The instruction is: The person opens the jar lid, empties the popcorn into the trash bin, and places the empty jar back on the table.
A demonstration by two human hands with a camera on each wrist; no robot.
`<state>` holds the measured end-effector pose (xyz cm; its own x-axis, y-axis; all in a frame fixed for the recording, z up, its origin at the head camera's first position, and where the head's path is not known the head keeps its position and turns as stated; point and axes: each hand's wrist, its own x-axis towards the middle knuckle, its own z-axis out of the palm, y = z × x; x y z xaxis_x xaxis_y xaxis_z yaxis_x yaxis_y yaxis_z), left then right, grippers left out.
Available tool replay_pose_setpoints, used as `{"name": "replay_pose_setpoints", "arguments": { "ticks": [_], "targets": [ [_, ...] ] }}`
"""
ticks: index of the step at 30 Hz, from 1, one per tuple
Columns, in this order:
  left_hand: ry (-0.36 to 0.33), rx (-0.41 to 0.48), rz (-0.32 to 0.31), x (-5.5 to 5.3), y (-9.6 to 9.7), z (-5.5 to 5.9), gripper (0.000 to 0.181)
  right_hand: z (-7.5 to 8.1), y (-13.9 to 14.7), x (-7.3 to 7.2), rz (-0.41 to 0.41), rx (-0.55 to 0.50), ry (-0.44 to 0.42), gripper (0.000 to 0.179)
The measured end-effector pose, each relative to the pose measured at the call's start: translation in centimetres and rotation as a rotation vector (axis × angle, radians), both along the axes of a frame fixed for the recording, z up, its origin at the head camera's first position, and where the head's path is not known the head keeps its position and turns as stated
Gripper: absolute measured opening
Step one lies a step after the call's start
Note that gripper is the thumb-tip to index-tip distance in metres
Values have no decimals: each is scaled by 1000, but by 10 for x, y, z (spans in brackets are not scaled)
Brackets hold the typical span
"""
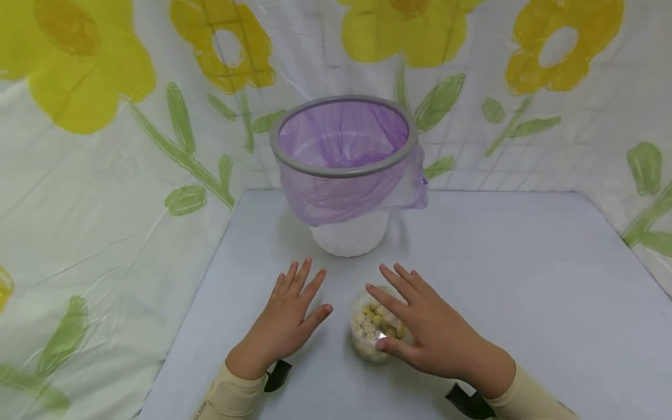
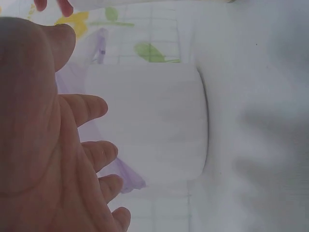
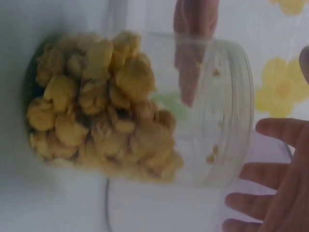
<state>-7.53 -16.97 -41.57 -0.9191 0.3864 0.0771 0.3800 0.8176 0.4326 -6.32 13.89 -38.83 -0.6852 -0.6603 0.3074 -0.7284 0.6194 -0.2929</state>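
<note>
A clear round jar [image 1: 364, 341] stands upright on the table, partly filled with yellowish popcorn [image 3: 99, 104]. My right hand [image 1: 438, 332] hovers over its right side, fingers spread, overlapping the jar in the head view. In the right wrist view the fingertips lie close to the jar's rim. To the left of the jar, my left hand [image 1: 280, 324] is held palm down with straight, spread fingers and nothing in it. Farther back stands a white trash bin [image 1: 349, 236] with a grey rim ring [image 1: 343, 172] and a purple bag [image 1: 341, 198] lining it.
The bag hangs over the bin's outside, with a loose corner at the right. A pale table [image 1: 514, 262] carries both bin and jar. Behind and to the left hangs a white sheet [image 1: 94, 233] with painted yellow flowers. Dark straps [image 1: 276, 376] sit at both wrists.
</note>
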Motion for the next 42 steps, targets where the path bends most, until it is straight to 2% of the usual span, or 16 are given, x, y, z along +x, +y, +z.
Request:
{"name": "replay_pose_setpoints", "arguments": {
  "ticks": [4, 8, 13, 18, 24, 29, 35, 39, 42],
  "targets": [
    [6, -8, 7, 0, 0, -3, 70, -3, -10, 4, 37, 38, -11, 91],
    [5, -13, 15, 1, -2, -4, 69, -9, -18, 7, 39, 62, -6, 93],
    [-16, -11, 19, 2, -2, -3, 69, -17, -27, 5, -23, 71, 61, 87],
    [-3, 0, 9, 2, -1, -4, 69, -22, -34, 2, -95, 54, 114, 86],
    [12, -7, 3, 0, 2, -4, 68, -25, -33, -2, -109, -12, 150, 83],
    [12, 38, -31, 1, 7, -1, 70, -22, -25, -6, -117, -81, 91, 83],
    [25, 165, -138, 6, 19, 4, 80, -10, -10, -9, -183, -132, -37, 88],
    [99, 229, -215, 10, 30, 6, 93, -2, -5, -9, -217, -192, -131, 84],
    [210, 218, -263, 8, 41, 9, 101, 1, -4, -9, -256, -249, -197, 77]
  ]
}}
